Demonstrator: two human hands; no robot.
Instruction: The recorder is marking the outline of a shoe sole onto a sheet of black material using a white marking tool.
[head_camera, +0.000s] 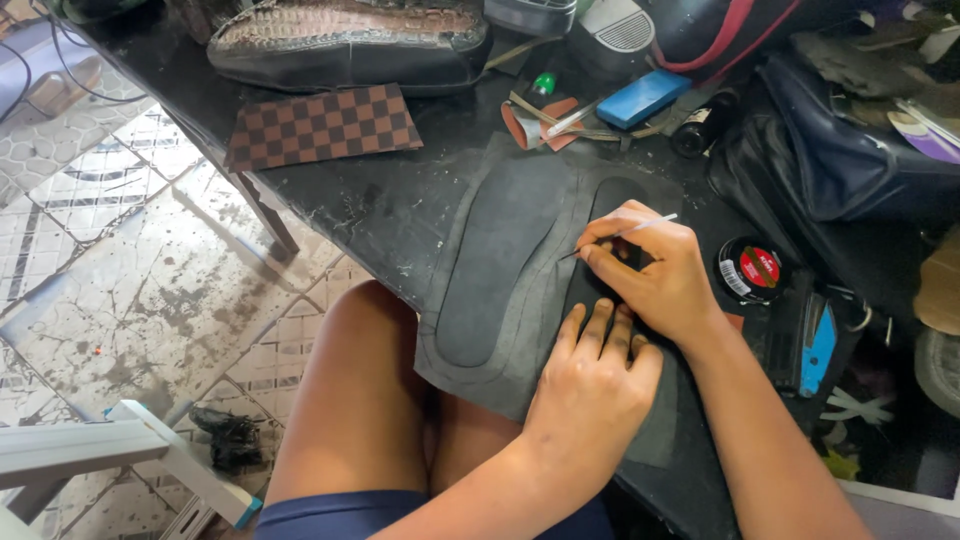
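A dark grey sheet of sole material (500, 250) lies on the black worktable (380, 195), with a shoe-sole outline marked on it. A second dark sole piece (612, 195) rests on the sheet's right part. My left hand (590, 385) presses flat on that piece, fingers spread. My right hand (655, 270) pinches a thin silver pen (625, 232), its tip touching the sheet at the sole piece's edge.
A brown checkered fabric piece (322, 125) and a dark scaly shoe (345, 40) lie at the table's far side. A round tin (750, 270), blue block (642, 97), small bottle (700, 122) and dark bags (850, 160) crowd the right. My bare knees (350, 400) sit under the table edge.
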